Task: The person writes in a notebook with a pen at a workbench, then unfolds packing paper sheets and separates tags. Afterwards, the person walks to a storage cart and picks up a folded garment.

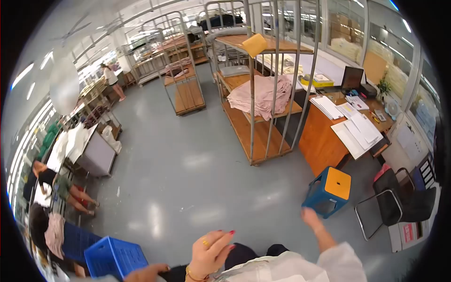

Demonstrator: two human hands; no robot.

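Observation:
My left hand [210, 254] is raised in front of my body at the bottom centre, with rings, red nails and a bracelet at the wrist. Its fingers are stretched forward, and nothing shows in them. My right hand [311, 217] hangs out to the right beside a blue stool [321, 193] with a yellow top. Motion blur hides its fingers, and whether it touches the stool I cannot tell. White clothing [291, 269] covers my front. At the lower left edge, another person's hand [146, 273] appears close to my left hand.
A blue crate [116, 259] stands at lower left. Ahead, a metal rack trolley [252, 122] carries folded pink cloth [263, 96]. To the right are a desk [312, 136] with papers, and a black chair [399, 197]. People [61, 181] work along the left side.

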